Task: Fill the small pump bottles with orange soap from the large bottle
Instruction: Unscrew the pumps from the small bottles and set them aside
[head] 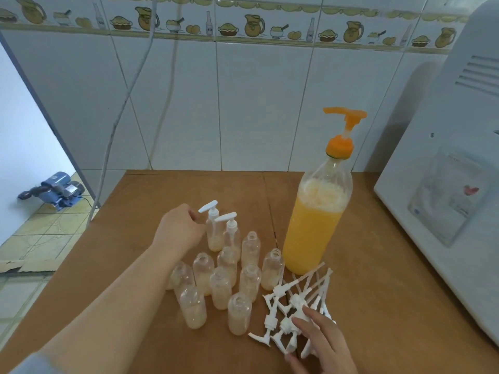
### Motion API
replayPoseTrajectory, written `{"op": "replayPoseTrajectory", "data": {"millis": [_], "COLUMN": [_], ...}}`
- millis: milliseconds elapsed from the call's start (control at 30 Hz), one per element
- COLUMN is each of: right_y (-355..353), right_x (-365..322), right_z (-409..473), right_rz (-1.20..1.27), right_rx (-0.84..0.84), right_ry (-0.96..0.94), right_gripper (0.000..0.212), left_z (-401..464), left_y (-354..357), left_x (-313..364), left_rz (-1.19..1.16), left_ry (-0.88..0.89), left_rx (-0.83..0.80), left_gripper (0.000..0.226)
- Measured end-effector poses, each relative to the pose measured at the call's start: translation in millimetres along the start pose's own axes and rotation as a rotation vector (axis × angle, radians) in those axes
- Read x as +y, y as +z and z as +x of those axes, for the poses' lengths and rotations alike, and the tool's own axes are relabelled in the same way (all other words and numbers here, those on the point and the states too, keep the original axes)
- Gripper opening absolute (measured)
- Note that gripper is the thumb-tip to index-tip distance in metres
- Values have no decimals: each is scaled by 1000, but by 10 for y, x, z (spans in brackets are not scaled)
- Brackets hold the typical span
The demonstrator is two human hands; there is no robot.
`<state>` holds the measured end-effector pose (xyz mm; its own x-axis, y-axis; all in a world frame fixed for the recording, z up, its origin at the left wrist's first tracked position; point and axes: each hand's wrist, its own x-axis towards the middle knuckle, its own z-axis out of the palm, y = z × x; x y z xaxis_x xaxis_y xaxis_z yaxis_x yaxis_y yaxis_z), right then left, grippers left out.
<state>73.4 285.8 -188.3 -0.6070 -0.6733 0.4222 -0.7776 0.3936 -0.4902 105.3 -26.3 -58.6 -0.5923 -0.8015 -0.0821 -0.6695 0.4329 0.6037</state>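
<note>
Home kitchen: food-patterned wall tiles [243,25].

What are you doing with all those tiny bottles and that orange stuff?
A person is filling small bottles with orange soap. The left hand reaches to a small bottle with a pump at the back of the group. The right hand rests on a pile of loose white pumps. Most small bottles stand open, with a little pale soap at the bottom. The large bottle stands beside them on the brown table, untouched.

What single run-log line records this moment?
left hand: grips capped small bottle | right hand: on loose pump heads | large bottle: upright, untouched | other small bottles: uncapped
</note>
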Motion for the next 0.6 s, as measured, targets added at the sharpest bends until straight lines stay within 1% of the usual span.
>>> {"op": "replayPoseTrajectory", "data": {"millis": [67,100,167,200,267,333,400,500,600], "right_y": [5,5,-10,-30,-78,-120,-143,-170,-231], "right_x": [7,10,-1,-15,-41,-65,-85,-129,-226], "right_z": [-8,-19,-26,-23,-2,33,70,137,214], "right_rz": [18,29,39,46,55,56,64,82,110], "right_rx": [25,39,60,78,128,149,154,180,247], "right_ry": [4,16,37,43,45,43,36,17,-10], "right_gripper": [71,72,71,67,50,34,33,28,26], "left_z": [159,217,291,307,337,337,339,362,401], "left_y": [21,26,41,51,97,135,164,191,149], "left_x": [24,45,93,106,117,137,155,131,51], "left_rz": [49,76,127,151,207,304,338,233,48], "left_ry": [-24,-39,-76,-85,-80,-39,-34,-38,33], "left_rx": [-71,-133,-284,-346,-406,-423,-424,-373,-269], "left_gripper": [27,32,35,34,40,46,50,44,36]}}
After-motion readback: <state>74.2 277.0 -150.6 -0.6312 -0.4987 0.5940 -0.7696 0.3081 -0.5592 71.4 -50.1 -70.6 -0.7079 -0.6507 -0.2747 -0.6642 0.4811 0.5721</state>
